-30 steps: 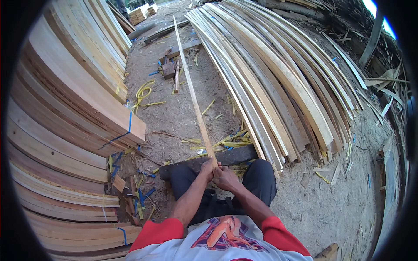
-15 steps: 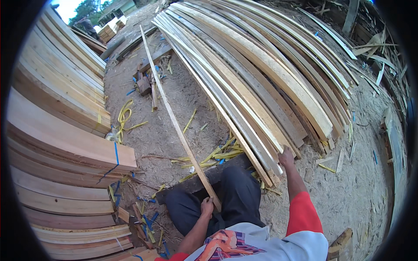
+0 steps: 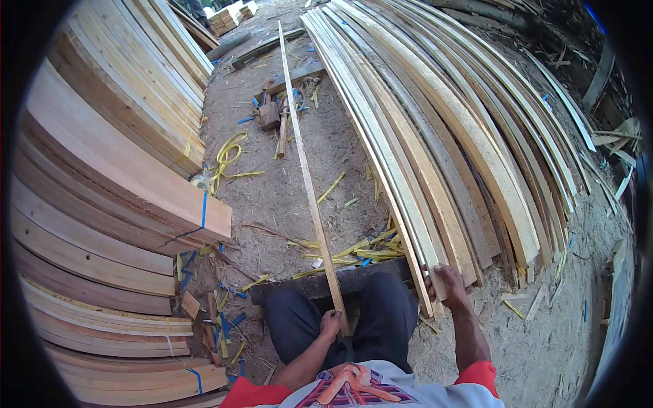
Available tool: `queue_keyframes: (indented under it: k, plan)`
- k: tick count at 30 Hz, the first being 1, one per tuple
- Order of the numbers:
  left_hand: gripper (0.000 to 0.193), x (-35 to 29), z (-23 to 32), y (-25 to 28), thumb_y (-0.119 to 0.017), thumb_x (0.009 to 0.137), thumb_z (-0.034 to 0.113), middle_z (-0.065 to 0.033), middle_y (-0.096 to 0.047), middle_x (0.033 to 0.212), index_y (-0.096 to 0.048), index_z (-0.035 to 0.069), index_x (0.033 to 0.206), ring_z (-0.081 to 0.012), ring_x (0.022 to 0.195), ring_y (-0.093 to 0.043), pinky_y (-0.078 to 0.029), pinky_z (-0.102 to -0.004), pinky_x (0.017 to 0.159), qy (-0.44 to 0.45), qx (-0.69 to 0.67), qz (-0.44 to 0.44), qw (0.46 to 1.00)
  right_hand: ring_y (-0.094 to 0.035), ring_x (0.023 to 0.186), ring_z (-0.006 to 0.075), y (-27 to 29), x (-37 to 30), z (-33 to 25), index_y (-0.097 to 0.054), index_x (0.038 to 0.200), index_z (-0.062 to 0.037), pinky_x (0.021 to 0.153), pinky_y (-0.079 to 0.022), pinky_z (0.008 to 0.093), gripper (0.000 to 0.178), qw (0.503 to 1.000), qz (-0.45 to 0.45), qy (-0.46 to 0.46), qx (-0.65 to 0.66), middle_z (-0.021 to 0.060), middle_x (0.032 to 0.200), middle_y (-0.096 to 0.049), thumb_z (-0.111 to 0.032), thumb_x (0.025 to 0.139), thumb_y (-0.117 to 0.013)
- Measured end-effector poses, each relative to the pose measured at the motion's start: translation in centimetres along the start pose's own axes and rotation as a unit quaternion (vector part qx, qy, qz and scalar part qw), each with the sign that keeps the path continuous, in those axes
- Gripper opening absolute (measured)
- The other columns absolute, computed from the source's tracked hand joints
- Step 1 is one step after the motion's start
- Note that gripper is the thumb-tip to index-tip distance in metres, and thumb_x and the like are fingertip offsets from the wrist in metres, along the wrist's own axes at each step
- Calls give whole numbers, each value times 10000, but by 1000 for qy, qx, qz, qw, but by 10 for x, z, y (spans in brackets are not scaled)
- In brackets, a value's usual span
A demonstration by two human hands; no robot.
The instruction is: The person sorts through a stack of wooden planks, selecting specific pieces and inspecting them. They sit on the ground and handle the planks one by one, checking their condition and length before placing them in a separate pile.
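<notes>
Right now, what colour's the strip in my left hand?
The strip is pale tan, best seen in the head view.

The pale shirt (image 3: 439, 396) has red sleeves (image 3: 479, 376) and orange print (image 3: 349, 379); the trousers (image 3: 386, 309) are dark.

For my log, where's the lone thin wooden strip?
In the head view, slightly left of centre, the strip extends from the left hand, left of the fanned wooden boards.

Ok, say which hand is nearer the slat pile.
Right. The right hand grips a slat end in the slat pile; the left hand is left of the pile, holding a separate strip.
</notes>
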State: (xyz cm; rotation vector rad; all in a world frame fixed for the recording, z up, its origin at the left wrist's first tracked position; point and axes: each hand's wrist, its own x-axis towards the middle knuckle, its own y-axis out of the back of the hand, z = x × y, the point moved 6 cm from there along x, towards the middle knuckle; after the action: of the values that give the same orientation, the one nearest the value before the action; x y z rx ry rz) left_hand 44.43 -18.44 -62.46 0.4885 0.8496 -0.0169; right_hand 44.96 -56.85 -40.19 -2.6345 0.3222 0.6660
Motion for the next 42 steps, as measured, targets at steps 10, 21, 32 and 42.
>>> queue_keyframes:
  k: [10, 21, 32, 42]
  plan:
    - [323, -30, 15, 20, -576, 947, 330, -39, -650, 868, -637, 69, 1128, -167, 756, -619, -517, -318, 668, -84, -153, -63, 983, -645, 550, 166, -289, -62, -69, -560, 1121, 54, 490, -555, 286, 380, 971, -186, 81, 129, 119, 825, -662, -283, 953, -608]
    - [486, -165, 242, 64, -510, 964, 520, -75, -590, 843, -538, 69, 1143, -157, 632, -576, -510, -305, 581, -65, -506, -351, 785, -530, 503, 133, -258, -133, 87, -427, 1050, -56, 406, -464, 277, 256, 993, -105, -5, -55, 47, 726, -526, -230, 946, -583]
    - [440, -117, 152, 30, -518, 966, 500, -46, -563, 689, -528, 91, 1128, -137, 452, -505, -457, -287, 419, -89, -431, -312, 842, -549, 509, 125, -214, -157, 175, -422, 1186, -7, 470, -470, 266, 361, 988, -77, -48, -127, 50, 770, -558, -208, 941, -596]
    - [546, -7, 72, 42, -479, 963, 531, -98, -629, 985, -564, 71, 1244, -196, 776, -633, -507, -312, 597, -125, -178, -80, 973, -581, 576, 138, -182, 2, 223, -311, 1511, -197, 499, -504, 299, 592, 996, -55, -22, -62, 34, 800, -535, -226, 975, -562]
